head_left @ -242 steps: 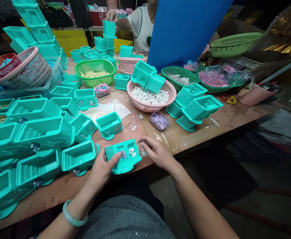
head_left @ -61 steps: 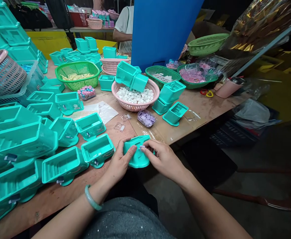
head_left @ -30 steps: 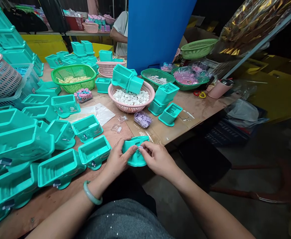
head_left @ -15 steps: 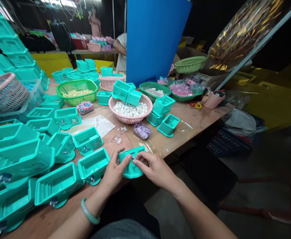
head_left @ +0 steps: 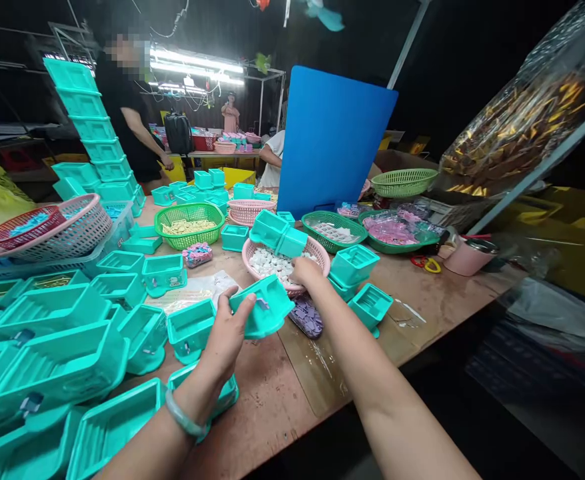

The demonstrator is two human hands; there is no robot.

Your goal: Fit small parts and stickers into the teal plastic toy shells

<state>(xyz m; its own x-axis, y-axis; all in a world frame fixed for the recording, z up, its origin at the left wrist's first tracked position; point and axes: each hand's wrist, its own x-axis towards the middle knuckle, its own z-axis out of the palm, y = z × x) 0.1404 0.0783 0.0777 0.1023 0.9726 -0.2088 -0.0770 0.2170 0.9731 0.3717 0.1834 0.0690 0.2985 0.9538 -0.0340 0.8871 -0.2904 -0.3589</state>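
Observation:
My left hand (head_left: 230, 330) is closed around a teal plastic box (head_left: 267, 310), held tilted above the table with its outer side up. A small purple piece (head_left: 262, 303) sits on that side, near my thumb. My right hand (head_left: 307, 272) reaches over the near rim of a pink basket (head_left: 317, 252) filled with small white pieces (head_left: 267, 261). Its fingers are drawn together and point down among the pieces; the tips and anything between them are hidden. Two joined teal boxes (head_left: 278, 233) rest on top of the basket, just behind this hand.
Many teal boxes (head_left: 57, 360) crowd the left side, with a tall stack (head_left: 90, 123) behind. A bag of purple pieces (head_left: 306, 317) lies beneath my right forearm. Green baskets (head_left: 190, 223), scissors (head_left: 426, 264), a pink cup (head_left: 470, 257) and a blue board (head_left: 332, 140) stand beyond. A person (head_left: 127, 120) is at back left.
My right hand has left the teal box and moved forward into the pink basket. The left hand has kept the box and turned it. The camera view has tilted up, showing another person.

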